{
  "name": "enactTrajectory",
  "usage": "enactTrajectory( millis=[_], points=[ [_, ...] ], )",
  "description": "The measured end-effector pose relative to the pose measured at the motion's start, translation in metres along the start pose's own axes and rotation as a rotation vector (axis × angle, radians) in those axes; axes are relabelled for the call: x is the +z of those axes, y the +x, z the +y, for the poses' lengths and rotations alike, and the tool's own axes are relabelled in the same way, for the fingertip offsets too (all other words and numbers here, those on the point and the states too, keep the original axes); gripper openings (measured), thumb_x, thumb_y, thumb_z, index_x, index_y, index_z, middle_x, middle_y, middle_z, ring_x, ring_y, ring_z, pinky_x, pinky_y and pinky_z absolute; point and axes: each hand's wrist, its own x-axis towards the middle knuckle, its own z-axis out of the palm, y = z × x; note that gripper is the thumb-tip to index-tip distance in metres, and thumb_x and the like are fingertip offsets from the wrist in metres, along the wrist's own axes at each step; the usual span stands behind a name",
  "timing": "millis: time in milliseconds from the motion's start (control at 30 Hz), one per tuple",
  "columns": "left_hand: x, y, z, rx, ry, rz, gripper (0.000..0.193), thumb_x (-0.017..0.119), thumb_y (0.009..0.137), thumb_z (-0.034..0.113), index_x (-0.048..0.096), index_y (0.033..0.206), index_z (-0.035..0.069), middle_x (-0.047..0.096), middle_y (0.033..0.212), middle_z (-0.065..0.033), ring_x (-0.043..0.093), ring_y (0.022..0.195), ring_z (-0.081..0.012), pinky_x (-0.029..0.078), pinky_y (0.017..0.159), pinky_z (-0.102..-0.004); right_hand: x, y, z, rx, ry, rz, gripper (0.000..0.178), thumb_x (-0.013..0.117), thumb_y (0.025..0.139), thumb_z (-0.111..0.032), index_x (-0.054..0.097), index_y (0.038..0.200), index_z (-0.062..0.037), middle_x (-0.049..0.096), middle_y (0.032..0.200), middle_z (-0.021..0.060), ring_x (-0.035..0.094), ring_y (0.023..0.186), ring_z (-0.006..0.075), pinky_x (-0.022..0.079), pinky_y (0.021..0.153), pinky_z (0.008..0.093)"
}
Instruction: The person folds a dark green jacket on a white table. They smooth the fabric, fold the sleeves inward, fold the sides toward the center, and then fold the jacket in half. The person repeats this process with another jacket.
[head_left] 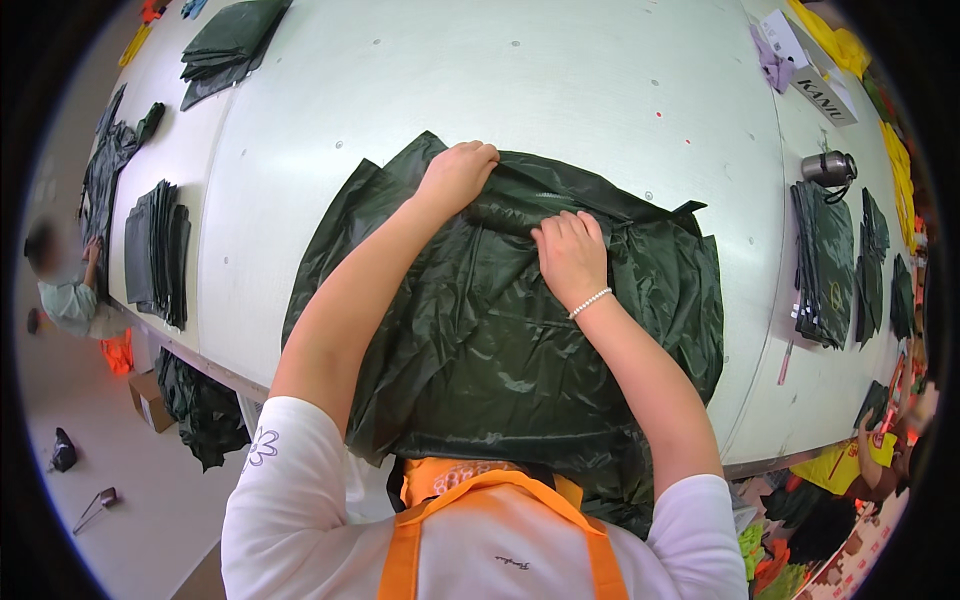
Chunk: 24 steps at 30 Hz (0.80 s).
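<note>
A dark green, shiny waterproof garment (480,350) lies crumpled in front of me. It covers the near part of the pale table and hangs over the edge against my body. At its far edge my left hand (460,175) grips the fabric, fingers curled over a fold. My right hand (572,255) is a little nearer and to the right, its bent fingers pinching a rolled fold of the same garment. A beaded bracelet circles my right wrist. The fingertips of both hands are partly hidden by the fabric.
Stacks of folded dark green garments lie at far left (230,45), left (158,255) and right (823,265). A metal flask (829,168) and a white box (812,75) stand on the right. One person (65,280) is at the left; another person's arm (872,460) shows at lower right.
</note>
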Motion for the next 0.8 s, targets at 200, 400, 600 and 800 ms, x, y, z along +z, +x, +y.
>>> enactTrajectory(
  millis=[200, 400, 600, 800],
  points=[
    [-0.029, -0.007, 0.003, 0.161, 0.089, 0.016, 0.022, 0.055, 0.082, 0.005, 0.058, 0.103, 0.01, 0.06, 0.093, -0.0073, 0.061, 0.082, -0.0291, 0.05, 0.068, -0.0365, -0.001, 0.009, -0.001, 0.048, 0.026, -0.013, 0.025, 0.068, 0.078, -0.024, 0.059, 0.085, -0.0018, 0.064, 0.087, 0.0119, 0.058, 0.093, 0.0263, 0.041, 0.085, 0.0362],
    [-0.046, -0.017, -0.007, 0.418, 0.241, -0.052, 0.024, 0.056, 0.078, 0.006, 0.057, 0.102, 0.008, 0.058, 0.09, -0.0082, 0.061, 0.079, -0.026, 0.051, 0.066, -0.035, 0.01, 0.041, 0.019, 0.154, 0.029, -0.166, 0.021, 0.058, 0.088, -0.021, 0.063, 0.075, -0.0048, 0.065, 0.075, 0.0111, 0.061, 0.076, 0.0266, 0.041, 0.073, 0.0363],
    [-0.018, -0.001, -0.007, 0.073, 0.144, -0.002, 0.014, 0.055, 0.081, 0.006, 0.058, 0.095, 0.006, 0.055, 0.091, -0.0105, 0.059, 0.085, -0.0298, 0.049, 0.072, -0.0384, 0.014, 0.076, 0.045, 0.368, 0.109, -0.328, 0.022, 0.056, 0.089, -0.025, 0.06, 0.084, -0.0044, 0.067, 0.084, 0.0165, 0.063, 0.078, 0.0345, 0.045, 0.073, 0.0425],
    [-0.011, 0.013, -0.003, -0.139, 0.13, -0.026, 0.013, 0.056, 0.076, 0.003, 0.062, 0.088, 0.005, 0.057, 0.09, -0.0121, 0.059, 0.088, -0.0312, 0.049, 0.076, -0.0393, 0.018, 0.088, 0.057, 0.481, 0.11, -0.336, 0.028, 0.065, 0.083, -0.034, 0.06, 0.082, -0.0062, 0.066, 0.081, 0.0141, 0.064, 0.08, 0.0321, 0.05, 0.071, 0.0416]
  ],
)
